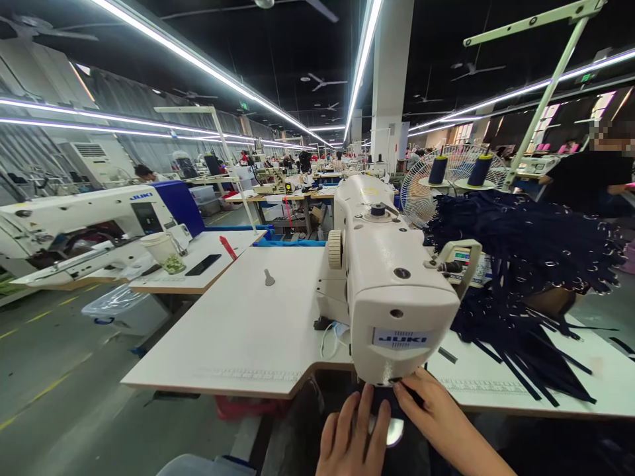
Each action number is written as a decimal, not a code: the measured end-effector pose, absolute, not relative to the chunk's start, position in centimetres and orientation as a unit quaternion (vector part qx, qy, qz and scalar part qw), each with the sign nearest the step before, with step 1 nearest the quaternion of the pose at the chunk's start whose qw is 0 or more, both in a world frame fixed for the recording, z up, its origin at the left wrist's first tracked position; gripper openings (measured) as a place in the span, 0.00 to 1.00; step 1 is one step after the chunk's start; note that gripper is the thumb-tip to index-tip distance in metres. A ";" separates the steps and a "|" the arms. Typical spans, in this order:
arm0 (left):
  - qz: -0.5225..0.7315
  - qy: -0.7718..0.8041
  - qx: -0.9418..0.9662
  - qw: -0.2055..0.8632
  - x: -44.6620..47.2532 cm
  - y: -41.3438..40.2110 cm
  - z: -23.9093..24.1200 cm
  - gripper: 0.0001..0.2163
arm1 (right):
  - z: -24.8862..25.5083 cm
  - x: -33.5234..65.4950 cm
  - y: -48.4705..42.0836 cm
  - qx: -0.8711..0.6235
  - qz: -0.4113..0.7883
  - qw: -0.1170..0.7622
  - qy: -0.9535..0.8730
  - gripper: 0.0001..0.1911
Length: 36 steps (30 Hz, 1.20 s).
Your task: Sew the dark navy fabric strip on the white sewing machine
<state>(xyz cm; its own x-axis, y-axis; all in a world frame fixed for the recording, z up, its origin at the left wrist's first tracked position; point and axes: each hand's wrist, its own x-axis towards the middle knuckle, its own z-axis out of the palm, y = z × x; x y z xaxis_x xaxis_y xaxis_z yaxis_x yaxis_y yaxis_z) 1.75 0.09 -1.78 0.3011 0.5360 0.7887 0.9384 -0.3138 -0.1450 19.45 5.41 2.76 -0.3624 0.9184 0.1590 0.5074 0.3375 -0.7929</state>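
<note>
A white JUKI sewing machine (387, 277) stands on a white table (248, 330) in front of me. My left hand (353, 436) lies flat, fingers spread, on dark fabric (384, 400) just below the machine's head. My right hand (436, 416) rests beside it with fingertips pressing the same dark piece near the needle area, which the machine head hides. A big heap of dark navy straps (520, 264) lies to the right of the machine, spilling over the table.
Two navy thread cones (459, 170) stand on a rack behind the machine, with a fan (421, 192) beyond. Another JUKI machine (89, 225), a cup (163, 251) and a phone (203, 264) sit on the left table. A person in black (590, 178) works at right. An aisle runs along the left.
</note>
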 end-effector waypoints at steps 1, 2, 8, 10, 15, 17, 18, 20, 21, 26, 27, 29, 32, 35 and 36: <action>-0.321 -0.492 -0.745 0.314 1.7 0.1 -1.8 0.14 | 2.8 19.5 5.4 -0.473 0.330 0.309 -0.756 0.15; -0.321 -0.490 -0.746 0.315 1.7 0.1 -1.8 0.14 | 2.8 19.5 5.4 -0.475 0.329 0.308 -0.756 0.15; -0.319 -0.493 -0.749 0.308 1.7 0.0 -1.7 0.12 | 3.2 19.5 5.2 -0.471 0.334 0.308 -0.756 0.16; -0.323 -0.507 -0.740 0.300 2.0 0.0 -1.6 0.12 | 3.5 19.4 5.1 -0.474 0.347 0.300 -0.751 0.17; -0.357 -0.521 -0.714 0.302 2.3 0.2 -1.5 0.11 | 3.4 19.5 5.0 -0.476 0.341 0.289 -0.757 0.18; -0.378 -0.518 -0.705 0.304 2.4 0.3 -1.4 0.13 | 3.2 19.6 5.0 -0.479 0.332 0.289 -0.759 0.19; -0.387 -0.516 -0.701 0.303 2.4 0.4 -1.4 0.13 | 3.0 19.6 5.0 -0.478 0.331 0.291 -0.760 0.19; -0.397 -0.516 -0.695 0.304 2.4 0.5 -1.4 0.14 | 2.9 19.7 4.9 -0.470 0.333 0.300 -0.761 0.18; -0.399 -0.517 -0.694 0.305 2.4 0.5 -1.5 0.14 | 2.9 19.7 4.9 -0.464 0.339 0.303 -0.760 0.17; -0.392 -0.524 -0.698 0.292 2.3 0.4 -1.7 0.12 | 2.3 19.9 4.6 -0.458 0.362 0.321 -0.746 0.15; -0.390 -0.525 -0.700 0.286 2.3 0.4 -1.7 0.12 | 2.1 19.9 4.6 -0.468 0.361 0.324 -0.739 0.15; -0.388 -0.524 -0.703 0.283 2.3 0.4 -1.7 0.12 | 1.5 20.2 4.5 -0.492 0.356 0.330 -0.723 0.14; -0.386 -0.518 -0.707 0.288 2.4 0.3 -1.5 0.13 | 0.4 20.9 4.4 -0.501 0.350 0.348 -0.711 0.12; -0.370 -0.519 -0.716 0.283 2.5 0.2 -1.1 0.13 | -1.0 22.1 4.3 -0.493 0.351 0.335 -0.722 0.11; -0.365 -0.520 -0.720 0.281 2.5 0.1 -1.1 0.12 | -1.5 22.7 4.3 -0.493 0.349 0.318 -0.731 0.14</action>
<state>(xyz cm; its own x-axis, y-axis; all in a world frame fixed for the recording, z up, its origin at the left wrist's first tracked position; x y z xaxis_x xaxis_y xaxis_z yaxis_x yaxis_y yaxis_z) 2.50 0.11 -1.06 0.1937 0.5430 0.8171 0.9529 -0.3022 -0.0252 22.65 4.29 -1.54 -0.3110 0.9427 0.1211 0.4987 0.2703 -0.8235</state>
